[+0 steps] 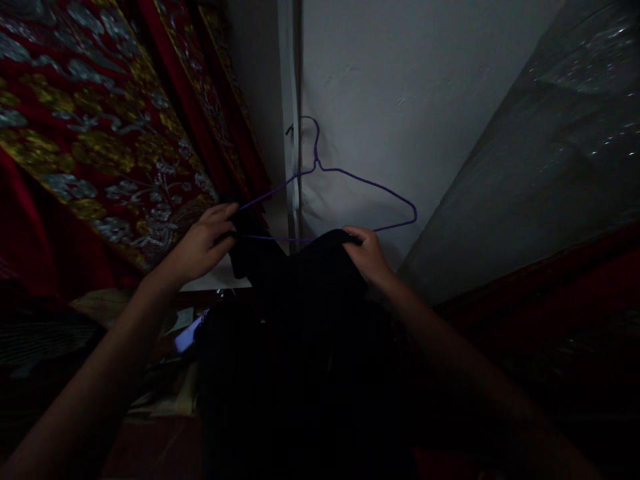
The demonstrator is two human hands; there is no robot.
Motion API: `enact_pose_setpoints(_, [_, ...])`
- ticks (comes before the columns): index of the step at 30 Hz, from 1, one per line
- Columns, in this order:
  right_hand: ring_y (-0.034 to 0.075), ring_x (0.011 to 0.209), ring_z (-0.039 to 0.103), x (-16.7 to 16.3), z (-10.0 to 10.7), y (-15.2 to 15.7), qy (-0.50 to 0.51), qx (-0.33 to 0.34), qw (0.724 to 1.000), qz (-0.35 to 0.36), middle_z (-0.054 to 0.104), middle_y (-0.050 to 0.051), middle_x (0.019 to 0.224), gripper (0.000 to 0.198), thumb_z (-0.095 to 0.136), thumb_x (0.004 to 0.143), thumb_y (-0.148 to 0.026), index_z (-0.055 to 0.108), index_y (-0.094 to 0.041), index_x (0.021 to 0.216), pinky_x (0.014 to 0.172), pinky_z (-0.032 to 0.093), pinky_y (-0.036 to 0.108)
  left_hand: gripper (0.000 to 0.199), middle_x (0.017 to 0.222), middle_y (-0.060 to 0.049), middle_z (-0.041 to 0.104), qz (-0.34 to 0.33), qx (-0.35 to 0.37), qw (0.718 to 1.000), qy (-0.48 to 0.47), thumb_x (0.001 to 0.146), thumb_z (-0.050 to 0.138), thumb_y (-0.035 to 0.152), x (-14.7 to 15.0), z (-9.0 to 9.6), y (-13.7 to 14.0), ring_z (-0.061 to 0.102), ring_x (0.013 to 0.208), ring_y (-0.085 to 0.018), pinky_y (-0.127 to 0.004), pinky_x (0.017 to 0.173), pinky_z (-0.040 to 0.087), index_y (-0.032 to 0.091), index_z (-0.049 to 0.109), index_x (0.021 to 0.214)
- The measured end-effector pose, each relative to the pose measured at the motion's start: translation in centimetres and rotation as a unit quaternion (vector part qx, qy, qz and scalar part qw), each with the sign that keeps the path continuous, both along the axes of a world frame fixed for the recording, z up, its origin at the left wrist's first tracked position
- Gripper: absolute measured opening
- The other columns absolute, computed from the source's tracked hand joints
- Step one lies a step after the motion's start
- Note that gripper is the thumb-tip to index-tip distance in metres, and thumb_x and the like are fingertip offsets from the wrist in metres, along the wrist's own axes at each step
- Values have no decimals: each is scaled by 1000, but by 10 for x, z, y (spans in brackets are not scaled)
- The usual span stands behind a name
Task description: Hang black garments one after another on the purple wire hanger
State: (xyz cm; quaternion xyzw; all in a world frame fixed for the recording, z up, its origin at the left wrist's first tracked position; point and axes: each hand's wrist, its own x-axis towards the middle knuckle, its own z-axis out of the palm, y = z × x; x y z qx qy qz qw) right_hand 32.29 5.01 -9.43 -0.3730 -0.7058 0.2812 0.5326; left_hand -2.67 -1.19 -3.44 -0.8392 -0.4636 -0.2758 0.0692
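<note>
A purple wire clothes hanger (370, 183) hangs by its hook near a pale vertical edge against the wall. My left hand (207, 243) is closed at the hanger's left end, gripping part of a black garment (310, 273) there. The cloth's left part lies around that end of the hanger. My right hand (367, 253) pinches the garment's upper edge, just below the hanger's bottom bar. The hanger's right shoulder is bare. Below, the garment merges into darkness, so its kind and lower outline cannot be made out.
Red cloth embroidered in gold and silver (100, 127) hangs at the left. A clear plastic-like sheet (550, 153) covers something at the right, above dark red fabric (575, 280). A light blue-violet object (188, 337) and papers lie low on the left. The scene is very dim.
</note>
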Motion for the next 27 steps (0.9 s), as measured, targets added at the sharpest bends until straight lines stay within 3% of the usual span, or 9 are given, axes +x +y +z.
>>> enact_pose_setpoints(4, [21, 74, 58, -5, -3, -3, 0, -7, 1000, -3, 64, 1, 69, 15, 52, 64, -29, 64, -21, 68, 72, 46, 32, 25, 142, -15, 61, -7, 10, 1000, -17, 88, 48, 35, 0, 9, 1, 53, 134, -33, -54, 114, 42, 18, 65, 82])
enact_pose_setpoints(9, [20, 73, 58, -11, -7, -6, -16, 10, 1000, -3, 62, 1, 66, 13, 51, 67, -30, 61, -22, 64, 70, 46, 31, 33, 142, -18, 60, -10, 6, 1000, -16, 91, 38, 34, -6, 8, 0, 52, 136, -32, -49, 115, 41, 16, 65, 82])
enact_pose_setpoints(15, [15, 58, 47, 6, 2, -1, -50, 26, 998, -42, 47, -2, 55, 16, 54, 68, -31, 55, -21, 56, 57, 35, 28, 33, 144, -16, 59, 24, -8, 1000, -4, 87, 40, 35, -17, 5, 3, 51, 137, -35, -51, 118, 39, 17, 63, 73])
enact_pose_setpoints(19, [18, 63, 55, 7, 5, 0, -42, 4, 998, -39, 58, 0, 60, 17, 53, 67, -33, 63, -19, 62, 61, 40, 29, 31, 151, -8, 54, 19, 36, 999, -35, 85, 39, 32, 9, 22, 6, 44, 144, -32, -52, 121, 34, 17, 66, 80])
enact_pose_setpoints(22, [22, 73, 62, -4, 0, -6, -23, 0, 1000, -17, 67, 3, 71, 20, 50, 66, -30, 66, -20, 68, 71, 48, 33, 30, 153, -8, 52, -12, 37, 999, -37, 86, 38, 28, 40, 32, 15, 43, 145, -31, -51, 121, 34, 17, 67, 83])
enact_pose_setpoints(24, [22, 77, 64, -9, -3, -10, -29, 0, 1000, 0, 69, 3, 74, 20, 49, 65, -27, 67, -20, 71, 75, 50, 33, 28, 150, -12, 55, -20, 37, 998, -42, 86, 41, 25, 57, 31, 23, 46, 142, -31, -51, 118, 37, 16, 67, 90])
enact_pose_setpoints(27, [22, 79, 65, -8, -4, -16, -57, 17, 998, 27, 69, 2, 75, 21, 49, 66, -21, 69, -20, 74, 76, 51, 33, 38, 133, -14, 65, 7, 58, 993, -103, 85, 46, 20, 68, 19, 36, 60, 125, -27, -47, 109, 46, 14, 62, 119])
